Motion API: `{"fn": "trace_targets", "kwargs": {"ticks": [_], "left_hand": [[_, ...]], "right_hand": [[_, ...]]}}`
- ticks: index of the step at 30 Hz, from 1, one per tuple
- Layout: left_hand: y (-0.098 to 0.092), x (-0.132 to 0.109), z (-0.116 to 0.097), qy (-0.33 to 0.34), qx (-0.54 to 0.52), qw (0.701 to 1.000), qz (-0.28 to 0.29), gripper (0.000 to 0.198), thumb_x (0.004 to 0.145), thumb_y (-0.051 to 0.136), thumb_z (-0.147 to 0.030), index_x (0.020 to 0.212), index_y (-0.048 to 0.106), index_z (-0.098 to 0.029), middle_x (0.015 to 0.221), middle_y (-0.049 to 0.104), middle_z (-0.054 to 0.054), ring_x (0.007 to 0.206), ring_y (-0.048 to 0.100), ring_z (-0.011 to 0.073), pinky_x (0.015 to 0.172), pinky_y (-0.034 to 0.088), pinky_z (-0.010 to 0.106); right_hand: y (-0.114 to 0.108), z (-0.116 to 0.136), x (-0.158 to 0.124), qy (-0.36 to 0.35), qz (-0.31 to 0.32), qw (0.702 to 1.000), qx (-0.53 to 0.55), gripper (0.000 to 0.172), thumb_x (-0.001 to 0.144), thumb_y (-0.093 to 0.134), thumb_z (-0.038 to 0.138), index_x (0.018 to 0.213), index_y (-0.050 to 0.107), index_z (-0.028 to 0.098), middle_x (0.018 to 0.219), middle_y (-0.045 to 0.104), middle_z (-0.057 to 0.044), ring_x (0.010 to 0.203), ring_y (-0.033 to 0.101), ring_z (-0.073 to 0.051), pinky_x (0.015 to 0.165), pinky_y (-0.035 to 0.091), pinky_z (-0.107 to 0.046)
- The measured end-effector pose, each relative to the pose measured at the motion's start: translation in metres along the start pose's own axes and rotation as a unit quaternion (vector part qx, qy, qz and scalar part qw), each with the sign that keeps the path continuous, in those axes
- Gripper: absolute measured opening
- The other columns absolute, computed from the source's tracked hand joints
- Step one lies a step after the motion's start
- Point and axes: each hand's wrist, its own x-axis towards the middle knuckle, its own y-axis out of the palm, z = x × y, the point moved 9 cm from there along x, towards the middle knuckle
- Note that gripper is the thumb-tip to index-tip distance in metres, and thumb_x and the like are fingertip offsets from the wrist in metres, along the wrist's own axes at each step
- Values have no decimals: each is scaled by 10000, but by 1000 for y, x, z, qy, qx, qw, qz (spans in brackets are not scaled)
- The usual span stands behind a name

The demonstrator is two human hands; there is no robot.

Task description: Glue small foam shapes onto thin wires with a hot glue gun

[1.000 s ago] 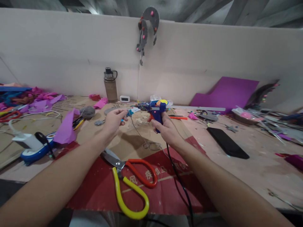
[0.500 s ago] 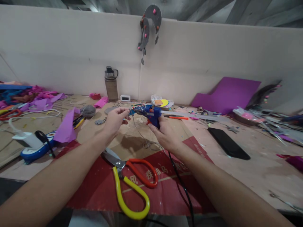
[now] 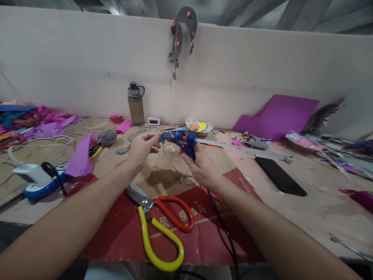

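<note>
My right hand (image 3: pixel 201 161) is wrapped round a blue glue gun (image 3: pixel 189 144), with a long clear glue stick (image 3: pixel 221 144) sticking out of its back. The gun's nozzle points left, toward my left hand (image 3: pixel 144 147). The left fingers are pinched together on the end of a thin grey string (image 3: pixel 170 161), close to the nozzle tip. That string hangs down to a loose coil on the cardboard. What lies between the left fingertips and the nozzle is too small to make out.
Large scissors (image 3: pixel 148 202) with red and yellow handles lie open on the red cardboard (image 3: pixel 116 233). A black phone (image 3: pixel 279 177) is at right. Grey yarn (image 3: pixel 107 137), a bottle (image 3: pixel 136 105) and a blue power strip (image 3: pixel 43 189) stand left. A black cord crosses the front edge.
The glue gun has tilted slightly, so the rear end of its glue stick sits lower at the right. My left hand keeps its pinch in nearly the same place.
</note>
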Motion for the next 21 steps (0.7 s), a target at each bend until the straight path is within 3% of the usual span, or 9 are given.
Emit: {"fn": "trace_targets", "kwargs": {"ticks": [16,21], "left_hand": [[0,-1,-2,1,-2,1000,-5,225,669,744,-326,772,657,-147,677,610,4,571,568,98,486,434,203],[1,-2,-5,0,-8,1000,-7,234,659,752,-332,754,650,-144,675,599,3,564,561,98,482,431,208]], "right_hand": [[2,4,-1,-19,6,1000,-20,387,929,453,353,1229,545,128,1195,662,-183,1075,626,-307,950,494,-476],[0,9,-1,-31,0,999,-24,331,927,458,341,1200,562,184,1162,673,-157,1066,633,-312,921,508,-499]]}}
